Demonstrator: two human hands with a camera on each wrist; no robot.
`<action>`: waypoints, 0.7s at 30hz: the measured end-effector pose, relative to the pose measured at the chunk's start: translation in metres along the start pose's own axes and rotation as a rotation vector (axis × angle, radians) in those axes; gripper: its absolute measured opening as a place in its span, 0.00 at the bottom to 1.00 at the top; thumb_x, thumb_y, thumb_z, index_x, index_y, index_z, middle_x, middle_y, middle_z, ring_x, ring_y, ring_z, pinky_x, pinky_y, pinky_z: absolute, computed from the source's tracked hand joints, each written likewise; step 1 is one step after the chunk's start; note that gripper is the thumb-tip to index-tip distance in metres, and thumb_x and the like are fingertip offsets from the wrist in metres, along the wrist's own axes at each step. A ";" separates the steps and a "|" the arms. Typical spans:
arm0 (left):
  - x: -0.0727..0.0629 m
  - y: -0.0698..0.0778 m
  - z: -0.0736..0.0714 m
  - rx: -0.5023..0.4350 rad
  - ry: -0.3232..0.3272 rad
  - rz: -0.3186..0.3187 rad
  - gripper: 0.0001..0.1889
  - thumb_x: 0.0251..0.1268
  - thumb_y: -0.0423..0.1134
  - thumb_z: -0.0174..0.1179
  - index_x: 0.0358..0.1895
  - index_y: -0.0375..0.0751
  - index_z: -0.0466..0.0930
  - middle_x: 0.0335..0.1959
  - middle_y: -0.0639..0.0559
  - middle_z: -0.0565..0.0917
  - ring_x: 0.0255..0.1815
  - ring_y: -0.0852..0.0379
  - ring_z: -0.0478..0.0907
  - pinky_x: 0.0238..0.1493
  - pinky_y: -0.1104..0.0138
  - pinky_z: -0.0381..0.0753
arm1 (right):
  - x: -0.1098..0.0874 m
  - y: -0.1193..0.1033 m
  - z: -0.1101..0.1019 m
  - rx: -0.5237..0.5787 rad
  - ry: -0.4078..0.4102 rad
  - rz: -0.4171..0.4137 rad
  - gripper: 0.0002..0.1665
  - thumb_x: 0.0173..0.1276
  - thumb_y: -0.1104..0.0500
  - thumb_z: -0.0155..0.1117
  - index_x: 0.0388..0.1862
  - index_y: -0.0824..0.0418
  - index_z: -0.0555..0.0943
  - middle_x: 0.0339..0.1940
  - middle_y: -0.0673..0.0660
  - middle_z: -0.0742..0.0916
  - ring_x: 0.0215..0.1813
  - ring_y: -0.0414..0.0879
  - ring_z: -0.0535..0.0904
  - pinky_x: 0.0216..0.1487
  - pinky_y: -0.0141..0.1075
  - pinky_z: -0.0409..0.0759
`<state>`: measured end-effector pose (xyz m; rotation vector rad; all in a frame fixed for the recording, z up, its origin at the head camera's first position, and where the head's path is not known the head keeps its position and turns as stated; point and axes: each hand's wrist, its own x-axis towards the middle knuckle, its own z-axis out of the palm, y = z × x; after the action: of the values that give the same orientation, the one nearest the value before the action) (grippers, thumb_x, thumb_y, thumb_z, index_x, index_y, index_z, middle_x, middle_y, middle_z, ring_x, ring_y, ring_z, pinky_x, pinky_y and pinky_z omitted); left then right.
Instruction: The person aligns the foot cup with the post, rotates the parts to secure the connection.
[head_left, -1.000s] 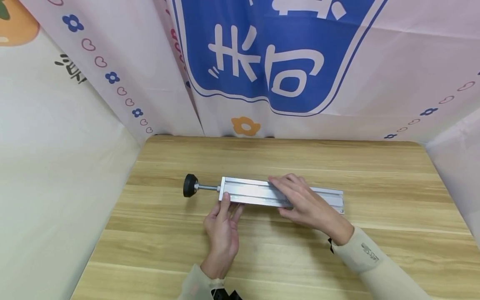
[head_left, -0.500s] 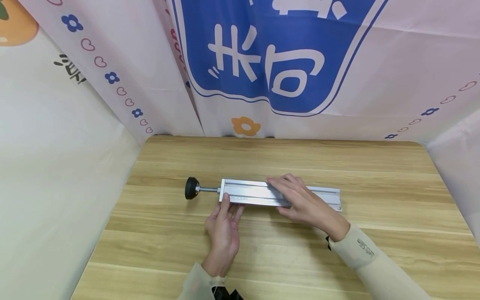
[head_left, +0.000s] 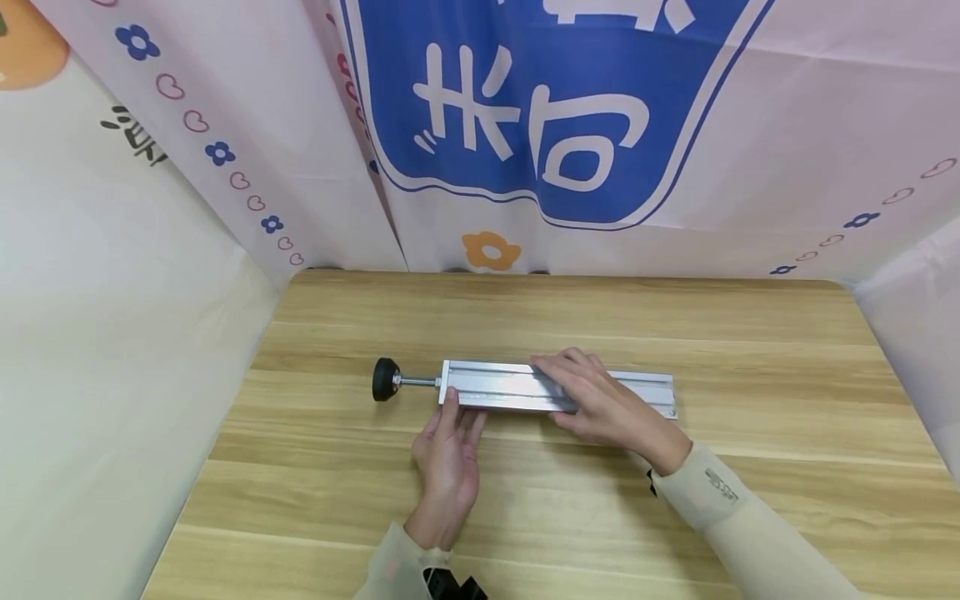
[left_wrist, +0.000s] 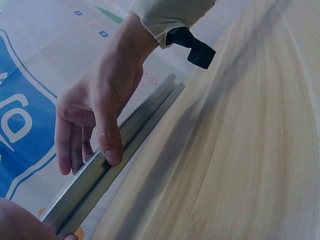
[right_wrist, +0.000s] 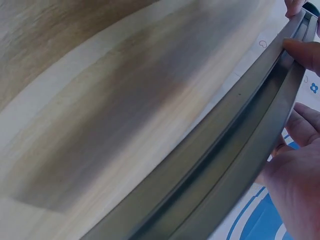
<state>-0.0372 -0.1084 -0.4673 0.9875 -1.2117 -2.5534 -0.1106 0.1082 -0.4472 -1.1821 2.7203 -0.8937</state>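
Observation:
Both hands hold a silver aluminium profile bar (head_left: 495, 386) with grooves along its length. Out of its left end plate comes a threaded rod with a black levelling foot (head_left: 386, 380). My left hand (head_left: 447, 471) pinches the bar near that end, thumb on the near face and fingers underneath. Farther right, my right hand (head_left: 603, 404) grips it from above, thumb on the near side and fingers over the far edge. A shadow lies below the bar in both wrist views. In the right wrist view, one groove (right_wrist: 220, 165) runs lengthwise along the bar.
Under the bar is a wood-grain table (head_left: 570, 517). A printed curtain (head_left: 810, 167) with a blue sign hangs at its back edge, and pale cloth walls (head_left: 112, 333) stand at the sides.
The bar has tilted slightly: its foot end came a little nearer and its right end shifted slightly back and left. Both hands keep their hold.

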 end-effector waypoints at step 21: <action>0.002 -0.004 -0.002 -0.016 -0.007 -0.029 0.33 0.79 0.44 0.60 0.75 0.25 0.64 0.67 0.29 0.74 0.74 0.37 0.73 0.76 0.54 0.75 | 0.000 0.007 0.010 0.046 -0.013 0.028 0.46 0.59 0.64 0.80 0.76 0.64 0.73 0.69 0.58 0.85 0.63 0.52 0.78 0.58 0.49 0.76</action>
<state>-0.0373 -0.1074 -0.4723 1.0003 -1.1856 -2.5868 -0.1126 0.1067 -0.4588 -1.1341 2.6842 -0.9367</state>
